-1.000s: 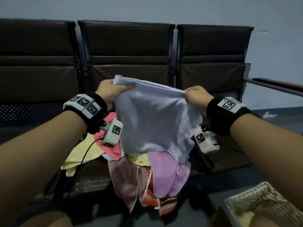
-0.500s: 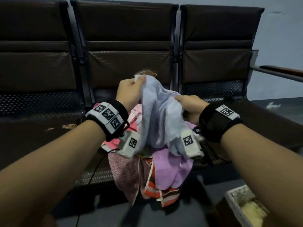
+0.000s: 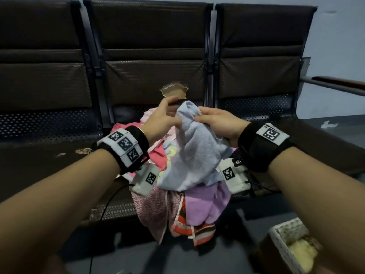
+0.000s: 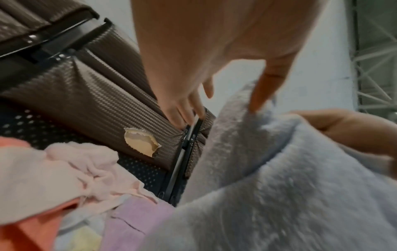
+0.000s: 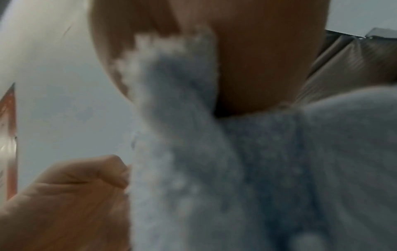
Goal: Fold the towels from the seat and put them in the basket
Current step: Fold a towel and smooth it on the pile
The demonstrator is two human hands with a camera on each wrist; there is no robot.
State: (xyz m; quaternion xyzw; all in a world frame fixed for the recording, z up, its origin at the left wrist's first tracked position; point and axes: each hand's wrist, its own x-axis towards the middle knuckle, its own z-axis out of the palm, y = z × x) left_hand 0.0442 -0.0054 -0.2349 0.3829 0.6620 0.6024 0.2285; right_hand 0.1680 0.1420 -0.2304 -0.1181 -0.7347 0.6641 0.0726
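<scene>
towel first: in the head view the light blue towel (image 3: 194, 153) hangs bunched and doubled above the pile of towels (image 3: 177, 196) on the middle seat (image 3: 110, 211). a second ago i had it stretched wide between two hands held well apart; now my hands meet at its top edge, so the first fold looks made. my right hand (image 3: 219, 124) grips the gathered top. my left hand (image 3: 162, 119) sits just beside it, fingers loose and spread, and i read that as the corner handed over to the right. the wicker basket (image 3: 276, 246) waits low on the right, with something yellowish already inside, well apart from the towel.

from the left wrist view, the left hand (image 4: 214, 51) has straight fingers; one fingertip touches the blue towel (image 4: 279, 178), the rest point at the torn seat back (image 4: 96, 105). it clamps nothing. a pale pink towel (image 4: 64, 169) lies below in the pile.

the right wrist view is blurred, but the right hand (image 5: 247, 59) is plainly closed over a ridge of the blue towel (image 5: 257, 169), with the left hand (image 5: 75, 195) touching its edge.

my judgement: one more fold is needed before the basket, and the left hand is free to catch the hanging lower end.
</scene>
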